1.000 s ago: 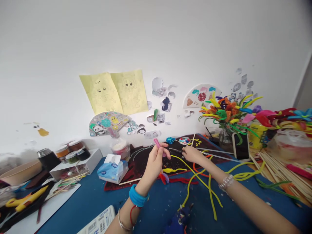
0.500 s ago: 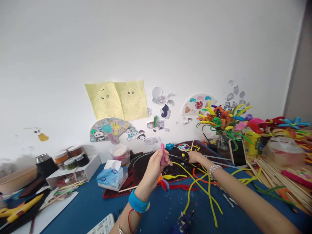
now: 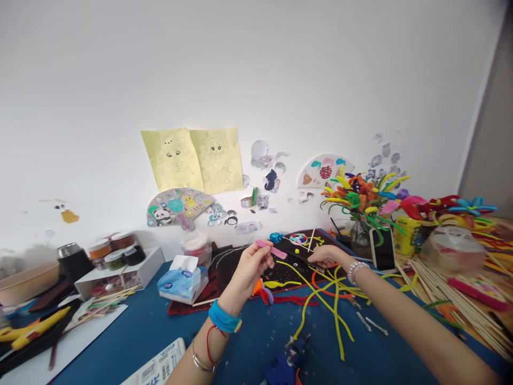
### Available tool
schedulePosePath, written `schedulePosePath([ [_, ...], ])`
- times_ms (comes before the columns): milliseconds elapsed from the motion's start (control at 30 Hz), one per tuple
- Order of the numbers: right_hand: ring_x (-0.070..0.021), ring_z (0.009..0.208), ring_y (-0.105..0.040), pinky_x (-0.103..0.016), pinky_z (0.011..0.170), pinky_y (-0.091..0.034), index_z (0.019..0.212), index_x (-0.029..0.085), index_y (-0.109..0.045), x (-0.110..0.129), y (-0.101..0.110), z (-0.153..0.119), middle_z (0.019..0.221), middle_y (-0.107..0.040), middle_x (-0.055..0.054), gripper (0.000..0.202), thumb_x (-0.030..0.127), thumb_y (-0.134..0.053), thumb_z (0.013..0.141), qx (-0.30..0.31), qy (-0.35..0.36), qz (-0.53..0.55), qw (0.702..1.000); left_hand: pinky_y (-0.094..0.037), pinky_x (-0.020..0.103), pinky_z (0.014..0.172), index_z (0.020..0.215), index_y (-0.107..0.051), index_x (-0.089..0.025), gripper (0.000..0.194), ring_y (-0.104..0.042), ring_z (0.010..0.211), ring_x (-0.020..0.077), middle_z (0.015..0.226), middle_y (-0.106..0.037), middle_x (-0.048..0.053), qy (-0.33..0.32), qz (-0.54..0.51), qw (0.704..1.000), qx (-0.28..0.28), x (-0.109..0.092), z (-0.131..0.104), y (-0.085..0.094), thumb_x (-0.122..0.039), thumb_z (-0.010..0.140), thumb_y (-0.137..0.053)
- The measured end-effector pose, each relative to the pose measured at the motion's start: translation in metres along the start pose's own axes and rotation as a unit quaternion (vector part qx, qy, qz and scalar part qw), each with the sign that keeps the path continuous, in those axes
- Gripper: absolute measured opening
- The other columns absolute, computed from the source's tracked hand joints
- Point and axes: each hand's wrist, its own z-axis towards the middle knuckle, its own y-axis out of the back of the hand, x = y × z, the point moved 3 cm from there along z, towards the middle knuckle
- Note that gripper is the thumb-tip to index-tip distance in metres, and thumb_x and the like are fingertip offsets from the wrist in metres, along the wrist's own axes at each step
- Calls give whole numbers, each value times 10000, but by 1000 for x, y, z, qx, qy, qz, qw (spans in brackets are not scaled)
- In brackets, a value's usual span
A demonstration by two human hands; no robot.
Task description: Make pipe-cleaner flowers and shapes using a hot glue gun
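Observation:
Pinched between the fingers of my left hand (image 3: 253, 263) is a pink folded strip (image 3: 274, 250), tilted down to the right above the dark mat. My right hand (image 3: 325, 256) is closed near the mat's right part, around something dark that I cannot make out. Beside it lie a small yellow ball (image 3: 297, 251) and a thin light stick (image 3: 311, 240). Yellow fuzzy stems (image 3: 336, 310) cross one another below my right hand. An orange, red and purple piece (image 3: 264, 293) lies just below my left hand.
A tissue pack (image 3: 183, 280) stands left of the dark mat (image 3: 224, 272). At the right are a phone (image 3: 382, 249), a vase of colourful fuzzy flowers (image 3: 360, 235) and many wooden sticks (image 3: 449, 294). A blue object (image 3: 280, 370) lies at the front.
The pink strip has gone from upright to slanting rightward in my left hand. My right hand has turned and shifted slightly right. The view has shifted a little.

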Motion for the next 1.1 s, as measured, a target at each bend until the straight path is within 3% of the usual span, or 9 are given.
schedulePosePath([
  [133, -107, 623, -569, -243, 557, -476, 895, 115, -601, -3, 1, -19, 781, -613, -32, 307, 412, -533, 857, 118, 34, 65, 990, -434, 224, 615, 889, -619, -129, 206, -520, 570, 84, 613, -537, -18, -11, 15, 1000, -7, -1, 0, 2, -271, 742, -639],
  [267, -93, 476, -459, -209, 439, -352, 651, 118, -587, 1, 3, -39, 535, -539, -3, 466, 579, -650, 658, 144, 127, 150, 970, -482, 261, 703, 879, -630, -133, 207, -582, 649, 113, 647, -591, 4, -13, 16, 1000, 4, -5, -2, -1, -268, 726, -661],
  [367, -101, 533, -436, -232, 517, -369, 624, 147, -514, 7, 1, -55, 574, -507, 8, 538, 676, -608, 609, 113, 214, 221, 945, -504, 288, 733, 868, -628, -123, 231, -605, 673, 131, 662, -614, 21, -15, 11, 1000, -6, -9, -5, -2, -277, 706, -683],
  [467, -118, 614, -426, -258, 602, -381, 736, 170, -472, 16, -11, -79, 686, -483, -1, 612, 768, -508, 613, 85, 291, 283, 910, -518, 295, 718, 852, -619, -118, 240, -612, 666, 133, 659, -612, 22, -23, 4, 1000, -20, -10, -4, 0, -302, 713, -681],
  [567, -142, 684, -421, -284, 660, -378, 867, 193, -431, 28, -37, -108, 783, -451, -16, 677, 822, -426, 617, 76, 352, 324, 874, -523, 269, 680, 823, -607, -122, 219, -612, 637, 119, 649, -611, 13, -32, 4, 999, -44, -6, 0, 4, -306, 725, -674],
  [667, -148, 694, -398, -299, 705, -366, 829, 205, -410, 41, -69, -137, 783, -413, -15, 653, 831, -354, 652, 78, 409, 360, 835, -526, 259, 668, 866, -616, -123, 239, -623, 615, 113, 669, -628, 12, -52, 35, 994, -85, 1, 3, 9, -295, 716, -684],
  [733, -142, 661, -380, -290, 674, -362, 812, 210, -410, 46, -86, -148, 753, -390, -5, 598, 793, -391, 681, 97, 421, 413, 802, -531, 269, 683, 955, -625, -120, 314, -637, 635, 122, 753, -660, 41, -60, 60, 991, -108, 5, 5, 11, -304, 709, -690],
  [833, -133, 642, -370, -274, 648, -354, 807, 206, -434, 46, -102, -151, 745, -383, -1, 555, 751, -433, 705, 130, 389, 458, 789, -535, 285, 711, 1018, -633, -114, 388, -652, 686, 143, 885, -681, 94, -54, 75, 989, -113, 11, 6, 10, -322, 697, -700],
  [1100, -117, 593, -318, -259, 590, -307, 784, 194, -426, 45, -107, -146, 689, -356, 14, 527, 717, -449, 730, 100, 399, 494, 766, -538, 269, 667, 904, -630, -114, 303, -652, 658, 146, 823, -678, 81, -46, 77, 992, -85, 17, 8, 3, -322, 695, -703],
])
